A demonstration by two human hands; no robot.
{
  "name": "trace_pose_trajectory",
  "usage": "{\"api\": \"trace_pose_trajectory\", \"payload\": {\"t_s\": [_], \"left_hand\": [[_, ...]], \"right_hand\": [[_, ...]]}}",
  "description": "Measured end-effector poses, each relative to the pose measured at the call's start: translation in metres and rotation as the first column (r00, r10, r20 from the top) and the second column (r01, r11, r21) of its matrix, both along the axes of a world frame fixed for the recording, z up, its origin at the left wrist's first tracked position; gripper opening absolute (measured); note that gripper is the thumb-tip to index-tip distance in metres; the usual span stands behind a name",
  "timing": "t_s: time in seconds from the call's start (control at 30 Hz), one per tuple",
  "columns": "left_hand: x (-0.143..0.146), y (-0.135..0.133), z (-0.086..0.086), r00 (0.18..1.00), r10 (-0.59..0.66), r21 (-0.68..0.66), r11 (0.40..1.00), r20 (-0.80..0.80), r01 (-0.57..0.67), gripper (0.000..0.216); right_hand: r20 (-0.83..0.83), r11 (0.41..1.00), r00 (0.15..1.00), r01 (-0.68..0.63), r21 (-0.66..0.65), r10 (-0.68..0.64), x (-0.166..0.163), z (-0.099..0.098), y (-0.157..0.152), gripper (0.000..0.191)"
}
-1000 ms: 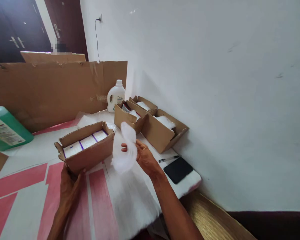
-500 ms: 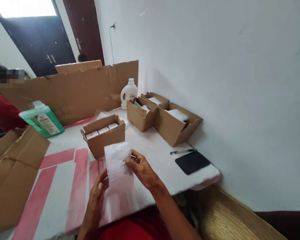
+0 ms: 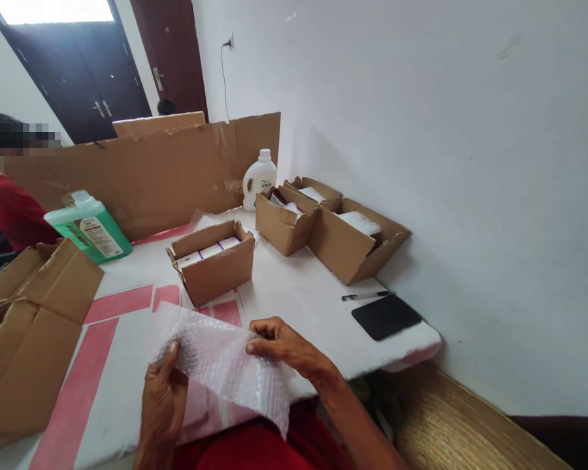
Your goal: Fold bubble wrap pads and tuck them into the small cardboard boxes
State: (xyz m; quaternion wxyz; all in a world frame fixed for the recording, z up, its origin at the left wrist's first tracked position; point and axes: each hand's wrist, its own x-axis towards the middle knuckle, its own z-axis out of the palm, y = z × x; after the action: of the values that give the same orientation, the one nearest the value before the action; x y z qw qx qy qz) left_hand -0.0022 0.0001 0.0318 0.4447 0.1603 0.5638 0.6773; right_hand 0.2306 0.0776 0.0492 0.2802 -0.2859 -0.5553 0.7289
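Observation:
A sheet of bubble wrap (image 3: pixel 225 365) is stretched between both my hands at the near edge of the table. My left hand (image 3: pixel 164 398) pinches its left corner with the thumb on top. My right hand (image 3: pixel 281 343) grips its right edge with curled fingers. Just beyond the sheet stands an open cardboard box (image 3: pixel 215 267) holding white packets with purple stripes.
Two more open boxes (image 3: pixel 343 245) sit by the wall, beside a white jug (image 3: pixel 259 179). A green bottle (image 3: pixel 91 228), flattened cardboard (image 3: pixel 24 326), a pen (image 3: pixel 367 296) and a black pad (image 3: pixel 386 316) lie on the pink-and-white table (image 3: pixel 308 300). Another person in red (image 3: pixel 10 209) sits far left.
My left hand left the cardboard box and took the bubble wrap. The sheet, first crumpled in my right hand, is now spread wide between both hands, lower and nearer me.

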Motion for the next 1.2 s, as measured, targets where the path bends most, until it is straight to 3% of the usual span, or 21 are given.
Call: {"api": "trace_pose_trajectory", "payload": {"t_s": [0.07,0.13,0.2,0.27,0.37,0.47,0.53,0.63,0.7,0.77,0.87,0.97,1.1,1.2], "left_hand": [[-0.007,-0.005,0.002,0.98,0.013,-0.048,0.999,-0.197,-0.023,0.045],[-0.008,-0.011,0.008,0.925,0.011,-0.109,0.992,-0.379,-0.056,0.048],[-0.003,-0.016,0.017,0.864,0.009,-0.156,0.983,-0.503,-0.102,0.049],[0.006,-0.017,0.026,0.818,0.039,-0.143,0.979,-0.574,-0.147,0.048],[0.019,-0.015,0.034,0.762,0.072,-0.131,0.971,-0.643,-0.202,0.048],[0.026,-0.016,0.034,0.767,0.035,-0.204,0.955,-0.641,-0.214,0.054],[0.026,-0.019,0.032,0.797,0.001,-0.226,0.959,-0.604,-0.172,0.056],[0.022,-0.024,0.027,0.837,-0.022,-0.226,0.966,-0.547,-0.122,0.06],[0.018,-0.026,0.022,0.862,-0.021,-0.216,0.971,-0.507,-0.103,0.064],[0.015,-0.027,0.014,0.896,-0.038,-0.198,0.979,-0.442,-0.056,0.067],[0.01,-0.027,0.001,0.927,-0.05,-0.175,0.984,-0.37,-0.017,0.067],[0.007,-0.029,-0.006,0.926,-0.011,-0.207,0.976,-0.378,-0.073,0.063],[0.009,-0.036,-0.003,0.922,-0.109,-0.261,0.965,-0.372,0.009,0.057],[0.013,-0.043,-0.007,0.908,-0.211,-0.27,0.956,-0.362,0.114,0.054]], "right_hand": [[0.092,0.996,0.995,0.022,0.089,-0.03,0.003,-0.002,0.004,0.049],[0.18,0.971,0.971,0.123,0.203,-0.16,0.002,-0.003,0.005,0.044],[0.228,0.898,0.907,0.262,0.353,-0.354,-0.005,-0.001,0.001,0.037],[0.21,0.802,0.856,0.319,0.505,-0.472,-0.017,0.002,-0.01,0.052],[0.169,0.734,0.9,0.205,0.647,-0.401,-0.041,0.003,-0.034,0.072],[0.213,0.708,0.931,0.064,0.703,-0.295,-0.066,-0.006,-0.059,0.066],[0.204,0.733,0.948,0.044,0.679,-0.245,-0.077,-0.013,-0.069,0.045],[0.083,0.864,0.986,0.086,0.496,-0.146,-0.079,-0.02,-0.072,0.021],[0.013,0.947,0.996,0.08,0.312,-0.088,-0.074,-0.022,-0.067,0.016],[-0.027,0.986,0.998,0.064,0.151,-0.06,-0.065,-0.023,-0.058,0.022],[-0.04,0.992,0.992,0.121,0.033,-0.12,-0.046,-0.021,-0.035,0.033],[0.007,0.989,0.992,0.127,0.08,-0.128,-0.02,-0.007,0.0,0.04],[0.134,0.978,0.987,-0.11,0.177,0.087,0.004,0.017,0.058,0.038],[0.282,0.915,0.923,-0.331,0.233,0.262,-0.001,0.019,0.1,0.038]]}}
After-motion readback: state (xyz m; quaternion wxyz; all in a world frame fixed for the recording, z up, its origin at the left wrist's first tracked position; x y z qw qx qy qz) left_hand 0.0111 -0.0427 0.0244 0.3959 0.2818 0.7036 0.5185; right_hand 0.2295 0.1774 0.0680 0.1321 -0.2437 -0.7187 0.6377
